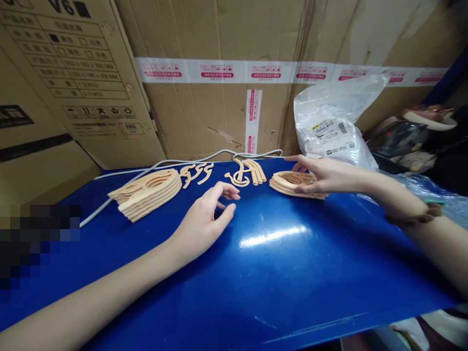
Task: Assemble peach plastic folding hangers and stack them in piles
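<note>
My left hand (208,217) hovers over the middle of the blue table with its fingers loosely curved and apart, holding nothing. My right hand (321,175) is at the right stack of pale peach, curved flat pieces (283,185). Its thumb and fingers are spread over that stack, and I cannot tell how firmly they touch it. A larger stack of similar pieces (151,192), with oval openings, lies to the left. Between the stacks are several small wavy pieces (199,171), a group of curved strips (257,171) and a hook-shaped piece (237,181).
The blue table (234,292) has a cardboard wall (219,112) behind it and a printed carton (84,83) at the left. A grey-white cable (153,165) runs along the back. A clear plastic bag with labels (332,126) stands behind my right hand.
</note>
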The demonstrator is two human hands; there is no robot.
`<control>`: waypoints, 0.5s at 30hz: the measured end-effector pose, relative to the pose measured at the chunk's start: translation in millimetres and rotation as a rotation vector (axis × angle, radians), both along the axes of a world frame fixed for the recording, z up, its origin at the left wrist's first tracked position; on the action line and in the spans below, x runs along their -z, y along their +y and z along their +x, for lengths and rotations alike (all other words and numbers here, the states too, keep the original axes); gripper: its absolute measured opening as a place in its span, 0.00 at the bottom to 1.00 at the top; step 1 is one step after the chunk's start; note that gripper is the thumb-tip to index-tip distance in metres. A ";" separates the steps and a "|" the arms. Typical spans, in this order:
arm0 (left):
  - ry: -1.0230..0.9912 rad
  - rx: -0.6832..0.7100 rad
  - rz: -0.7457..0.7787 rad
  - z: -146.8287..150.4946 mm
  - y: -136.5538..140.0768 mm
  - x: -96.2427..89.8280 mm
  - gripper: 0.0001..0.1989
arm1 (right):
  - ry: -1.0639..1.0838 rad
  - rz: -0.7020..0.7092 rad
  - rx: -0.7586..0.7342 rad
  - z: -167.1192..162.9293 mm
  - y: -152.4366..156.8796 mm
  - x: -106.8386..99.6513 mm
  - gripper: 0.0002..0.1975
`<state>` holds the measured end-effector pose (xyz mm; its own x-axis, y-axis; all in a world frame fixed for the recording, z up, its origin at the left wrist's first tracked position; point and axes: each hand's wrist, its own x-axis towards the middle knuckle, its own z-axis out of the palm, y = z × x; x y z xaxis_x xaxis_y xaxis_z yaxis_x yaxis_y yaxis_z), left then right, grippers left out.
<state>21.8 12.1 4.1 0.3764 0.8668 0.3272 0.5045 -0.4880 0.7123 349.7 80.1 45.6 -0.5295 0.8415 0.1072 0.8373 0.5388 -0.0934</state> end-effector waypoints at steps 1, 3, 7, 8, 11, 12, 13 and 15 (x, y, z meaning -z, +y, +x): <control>0.003 -0.001 -0.003 0.0 0.0 0.0 0.09 | -0.011 -0.011 0.017 -0.6 -0.4 -0.3 0.44; 0.006 -0.001 -0.003 0.1 -0.1 0.0 0.09 | -0.036 -0.040 0.059 -2.4 -1.5 -1.4 0.45; 0.011 0.005 -0.009 -0.1 -0.4 0.1 0.08 | -0.045 -0.052 0.066 -5.5 -2.8 -2.5 0.44; 0.012 0.006 -0.012 -0.2 -0.4 0.2 0.08 | -0.046 -0.054 0.068 -5.8 -2.8 -2.4 0.44; 0.015 0.006 -0.013 -0.4 -0.4 0.4 0.08 | -0.040 -0.051 0.058 -6.1 -2.6 -1.6 0.44; 0.016 0.006 -0.012 -0.4 -0.3 0.4 0.08 | -0.037 -0.052 0.051 -6.1 -2.6 -1.3 0.45; 0.018 0.006 -0.013 -0.4 -0.3 0.3 0.08 | -0.034 -0.055 0.046 -6.0 -2.5 -1.1 0.45; 0.023 0.003 -0.016 -0.4 -0.2 0.3 0.08 | -0.025 -0.063 0.033 -5.7 -2.1 -0.5 0.45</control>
<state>21.4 11.9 3.8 0.3866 0.8706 0.3042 0.5193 -0.4781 0.7084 344.0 77.9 46.1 -0.5028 0.8634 0.0404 0.8572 0.5041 -0.1055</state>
